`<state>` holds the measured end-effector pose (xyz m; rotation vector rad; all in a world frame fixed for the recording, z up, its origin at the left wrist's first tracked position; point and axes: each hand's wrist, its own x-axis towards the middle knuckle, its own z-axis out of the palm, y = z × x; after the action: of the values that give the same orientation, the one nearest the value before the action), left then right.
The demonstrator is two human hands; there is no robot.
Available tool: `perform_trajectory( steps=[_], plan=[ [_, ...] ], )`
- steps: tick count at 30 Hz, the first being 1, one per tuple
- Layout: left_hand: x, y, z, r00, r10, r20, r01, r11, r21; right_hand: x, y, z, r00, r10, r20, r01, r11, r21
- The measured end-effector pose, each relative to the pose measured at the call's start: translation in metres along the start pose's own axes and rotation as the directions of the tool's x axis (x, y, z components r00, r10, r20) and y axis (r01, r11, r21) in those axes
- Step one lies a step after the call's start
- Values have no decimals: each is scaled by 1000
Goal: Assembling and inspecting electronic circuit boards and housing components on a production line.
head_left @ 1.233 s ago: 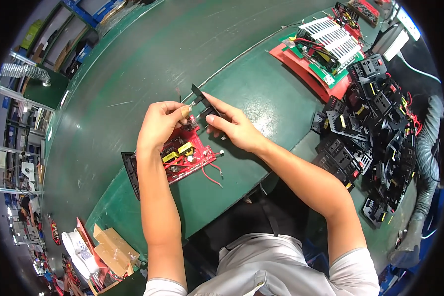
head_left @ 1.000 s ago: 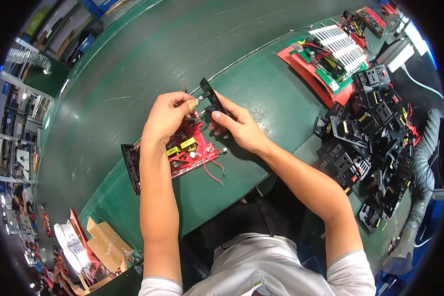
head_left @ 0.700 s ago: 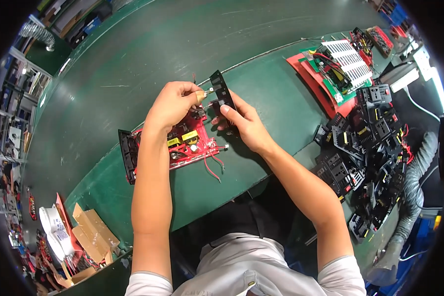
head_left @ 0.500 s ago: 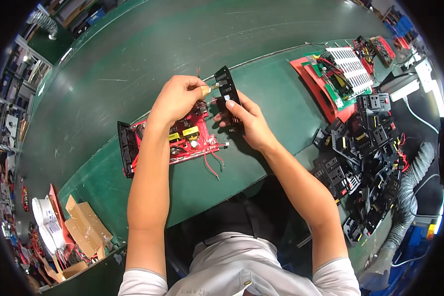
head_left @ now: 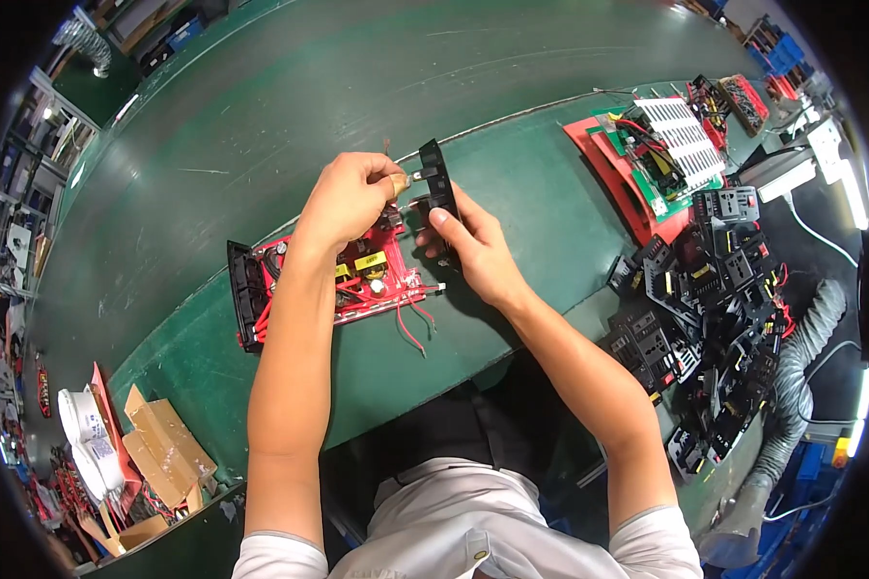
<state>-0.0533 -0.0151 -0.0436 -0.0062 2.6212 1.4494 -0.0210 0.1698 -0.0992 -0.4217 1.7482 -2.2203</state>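
Upright above the green bench, a black end panel (head_left: 438, 179) is gripped by my right hand (head_left: 478, 246), thumb on one face and fingers behind. My left hand (head_left: 352, 198) pinches a small pale connector (head_left: 416, 177) between thumb and fingertips, close against the panel's left face; whether it is seated there I cannot tell. Below lies a red circuit board assembly (head_left: 377, 287) with yellow-wrapped transformers and loose red wires. Another black panel (head_left: 245, 294) stands at its left end. My left wrist and forearm hide part of the board.
To the right is a heap of black socket panels (head_left: 714, 289). Behind it, red and green circuit boards (head_left: 647, 159) carry a white slotted plate. A grey flexible duct (head_left: 792, 376) runs along the right. An open cardboard box (head_left: 169, 449) and white spools (head_left: 92, 444) sit at lower left.
The black panel has turned more edge-on to me and shifted slightly left with my right hand. My left hand has moved slightly right, still pinching the connector.
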Motion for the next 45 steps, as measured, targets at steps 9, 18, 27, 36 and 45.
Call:
perform_trajectory(
  steps=[9,18,27,36,45],
  plan=[
    [-3,6,4,995,82,-54,-80,996,41,1,-5,-3,1000,25,-5,-24,992,123],
    [36,2,-28,983,53,174,-64,996,61,12,6,-14,985,175,-5,-150,855,497],
    [-10,15,-33,993,-15,114,61,907,-417,18,8,-28,985,169,34,-150,743,652],
    [-42,24,4,979,114,169,-89,985,-147,17,6,-20,981,192,30,-160,712,683],
    [-38,14,15,963,267,33,-269,956,116,10,5,-12,987,159,22,-130,707,695]
  ],
)
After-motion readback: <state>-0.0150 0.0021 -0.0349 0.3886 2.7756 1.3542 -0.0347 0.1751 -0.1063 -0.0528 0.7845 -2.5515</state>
